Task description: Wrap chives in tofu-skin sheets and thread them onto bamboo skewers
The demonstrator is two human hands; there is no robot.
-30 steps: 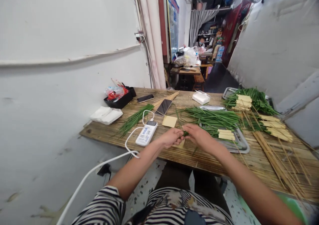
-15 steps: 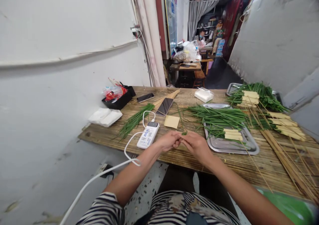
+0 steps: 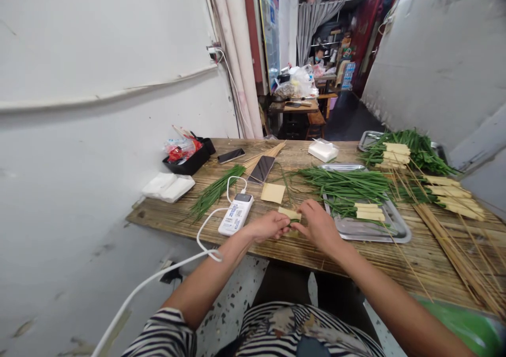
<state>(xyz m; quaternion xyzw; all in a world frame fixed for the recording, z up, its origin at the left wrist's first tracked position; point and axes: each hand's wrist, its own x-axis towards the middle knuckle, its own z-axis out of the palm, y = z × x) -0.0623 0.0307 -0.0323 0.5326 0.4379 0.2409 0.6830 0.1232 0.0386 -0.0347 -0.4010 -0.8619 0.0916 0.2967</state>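
Low over the table's near edge, my left hand [image 3: 272,225] is closed on a pale yellow tofu-skin sheet [image 3: 288,213], thumb on top. A short bundle of green chives [image 3: 294,220] lies across that sheet, partly hidden by the fingers. My right hand [image 3: 318,224] grips the right side of the same sheet between bent fingers and thumb. Just beyond the hands rests another square tofu-skin sheet [image 3: 272,193]. To the right, a metal tray [image 3: 369,234] bears long loose chives [image 3: 348,183] and several tofu-skin rolls [image 3: 369,212] on skewers.
Left of my hands sit a white power bank [image 3: 236,214] with its cable, a chive bunch [image 3: 215,191] and two phones [image 3: 261,169] [image 3: 231,155]. Bamboo skewers [image 3: 443,241] and finished-looking rolls [image 3: 454,196] cover the right side. A person sits in the far background.
The tofu-skin sheet between my hands now shows flat above the chives, where before the fingers covered it. My right hand has shifted slightly right, its fingers lifted and parted from the left hand.
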